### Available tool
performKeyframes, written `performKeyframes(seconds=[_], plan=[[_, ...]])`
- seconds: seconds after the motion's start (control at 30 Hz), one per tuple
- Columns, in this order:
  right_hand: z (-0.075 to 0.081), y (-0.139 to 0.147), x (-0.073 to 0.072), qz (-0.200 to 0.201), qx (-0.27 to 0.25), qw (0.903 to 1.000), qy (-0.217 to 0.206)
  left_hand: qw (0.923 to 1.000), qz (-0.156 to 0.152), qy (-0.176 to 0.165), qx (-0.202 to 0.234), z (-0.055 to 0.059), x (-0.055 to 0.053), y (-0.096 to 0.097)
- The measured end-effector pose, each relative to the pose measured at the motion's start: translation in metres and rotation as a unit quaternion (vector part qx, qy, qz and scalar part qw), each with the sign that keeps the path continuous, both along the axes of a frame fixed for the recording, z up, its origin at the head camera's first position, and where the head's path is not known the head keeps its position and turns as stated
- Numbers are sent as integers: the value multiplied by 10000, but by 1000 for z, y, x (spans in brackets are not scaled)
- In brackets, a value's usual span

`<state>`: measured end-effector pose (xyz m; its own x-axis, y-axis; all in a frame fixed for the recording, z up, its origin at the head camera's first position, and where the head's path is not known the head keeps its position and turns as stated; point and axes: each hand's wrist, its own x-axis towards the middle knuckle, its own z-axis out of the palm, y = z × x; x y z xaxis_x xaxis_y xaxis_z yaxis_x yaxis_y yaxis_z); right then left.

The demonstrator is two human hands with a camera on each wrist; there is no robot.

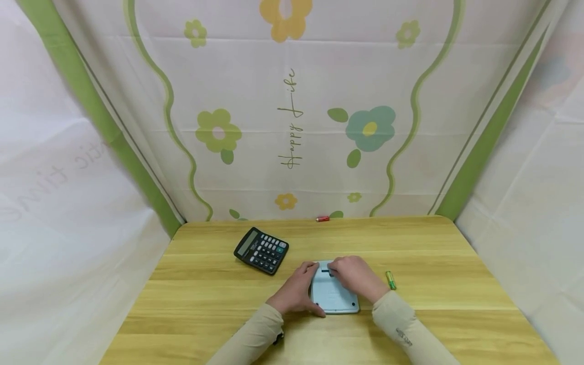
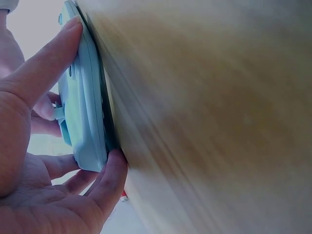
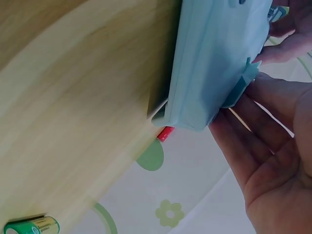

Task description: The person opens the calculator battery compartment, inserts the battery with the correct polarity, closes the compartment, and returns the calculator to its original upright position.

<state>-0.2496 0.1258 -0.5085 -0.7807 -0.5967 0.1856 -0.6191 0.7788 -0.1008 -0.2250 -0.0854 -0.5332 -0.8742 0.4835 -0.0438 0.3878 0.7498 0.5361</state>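
Note:
A light blue calculator [image 1: 335,296] lies face down on the table, its back with small dark holes and a dark battery slot facing up. My left hand [image 1: 297,291] grips it along the left side, thumb near the close edge and fingers at the far corner. My right hand [image 1: 358,276] is over its far part and pinches a small light blue battery cover [image 3: 242,87] between thumb and fingers. The cover stands tilted up from the calculator's back in the right wrist view. The hand partly hides the battery slot.
A black calculator [image 1: 262,251] lies face up to the left. A green battery [image 1: 390,280] lies right of my right hand, and a red battery [image 1: 322,219] at the table's far edge. Printed cloth [image 1: 292,182] hangs behind the wooden table [image 1: 205,304] and at both sides.

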Motion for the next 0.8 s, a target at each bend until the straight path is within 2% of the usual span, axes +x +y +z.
performKeyframes(seconds=[0.43,0.8], plan=[[-4,10,-7,-87,-773,9964,-349,10000,-38,-83,-6,-2,-1,2],[-7,10,-12,425,-928,9948,-76,9999,-34,-109,-12,2,0,0]])
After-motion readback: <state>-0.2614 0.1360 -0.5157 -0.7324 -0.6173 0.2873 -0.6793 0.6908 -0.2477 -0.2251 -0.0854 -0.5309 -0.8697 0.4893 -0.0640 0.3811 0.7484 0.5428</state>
